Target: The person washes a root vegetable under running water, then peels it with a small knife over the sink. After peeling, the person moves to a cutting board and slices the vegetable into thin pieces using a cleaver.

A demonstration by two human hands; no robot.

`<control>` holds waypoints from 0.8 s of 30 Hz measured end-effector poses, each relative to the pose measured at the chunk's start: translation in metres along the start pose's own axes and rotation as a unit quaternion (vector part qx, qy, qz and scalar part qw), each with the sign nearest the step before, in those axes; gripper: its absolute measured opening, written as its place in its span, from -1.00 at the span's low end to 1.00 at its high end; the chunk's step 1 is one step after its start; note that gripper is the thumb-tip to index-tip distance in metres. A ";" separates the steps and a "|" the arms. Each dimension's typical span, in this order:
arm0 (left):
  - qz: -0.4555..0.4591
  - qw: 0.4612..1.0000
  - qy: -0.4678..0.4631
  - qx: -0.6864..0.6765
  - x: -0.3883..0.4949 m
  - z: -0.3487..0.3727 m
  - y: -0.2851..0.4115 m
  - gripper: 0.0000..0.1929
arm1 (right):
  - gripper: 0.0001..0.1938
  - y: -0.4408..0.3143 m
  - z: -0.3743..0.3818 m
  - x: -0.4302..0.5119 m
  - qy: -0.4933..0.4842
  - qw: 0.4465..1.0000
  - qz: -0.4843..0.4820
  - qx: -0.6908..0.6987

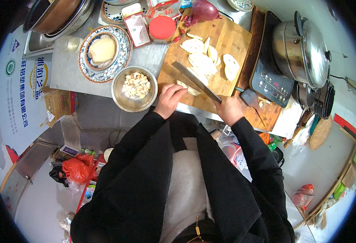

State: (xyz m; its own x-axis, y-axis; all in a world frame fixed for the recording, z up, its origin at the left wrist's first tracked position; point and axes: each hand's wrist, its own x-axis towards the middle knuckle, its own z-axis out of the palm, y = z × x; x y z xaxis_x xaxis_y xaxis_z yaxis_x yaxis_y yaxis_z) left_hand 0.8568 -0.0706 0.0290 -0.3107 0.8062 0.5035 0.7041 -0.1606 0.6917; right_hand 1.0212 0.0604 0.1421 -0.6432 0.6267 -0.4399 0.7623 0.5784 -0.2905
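Observation:
A kitchen knife (193, 79) lies aslant over the wooden cutting board (171, 70), its blade edge-on to me. My right hand (231, 110) grips its handle near the board's front edge. Left of the blade, the fingertips of my left hand (171, 98) are bunched on the end of a pale vegetable piece (190, 89). Beyond the blade lies a loose pile of pale, broad vegetable slices (203, 62), and a few more slices (231, 66) rest apart to the right. The knife hides part of the pile.
Left of the board stand a steel bowl of garlic cloves (136, 85) and a patterned plate (83, 65) bearing a pale lump (102, 49). A red-lidded jar (162, 28) and red onion (205, 10) are behind. Rightward are an induction cooker (267, 82), steel pot (293, 57) and spatula (250, 98).

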 end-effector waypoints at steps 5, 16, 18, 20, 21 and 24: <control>0.008 1.000 -0.001 0.007 -0.001 -0.003 0.001 -0.77 | -0.81 0.001 -0.023 -0.025 -0.091 0.993 -0.008 -0.068; -0.001 1.000 0.003 0.004 -0.006 0.000 -0.002 -0.80 | -0.84 -0.021 0.016 0.002 -0.117 0.989 0.014 -0.093; 0.003 1.000 0.002 -0.010 -0.005 0.000 -0.001 -0.80 | -0.84 -0.017 0.027 0.007 -0.070 0.997 -0.003 -0.046; -0.009 1.000 -0.010 0.008 -0.002 0.002 0.001 -0.80 | -0.84 -0.004 0.027 0.008 -0.037 0.999 -0.003 -0.005; -0.008 1.000 -0.004 0.015 0.001 0.004 0.004 -0.80 | -0.84 0.006 0.023 0.006 -0.010 0.999 -0.020 0.047; -0.104 0.994 -0.025 0.016 0.012 0.005 0.016 -0.70 | -0.77 0.026 0.009 -0.010 0.062 0.987 -0.005 0.147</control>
State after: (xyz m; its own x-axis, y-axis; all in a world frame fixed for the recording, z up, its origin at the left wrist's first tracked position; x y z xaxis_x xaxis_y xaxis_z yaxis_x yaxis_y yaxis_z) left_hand 0.8673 -0.0603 0.0434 -0.4209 0.8472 0.3242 0.6482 0.0309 0.7608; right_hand 1.0484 0.0643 0.1314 -0.6411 0.6914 -0.3332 0.7319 0.4201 -0.5365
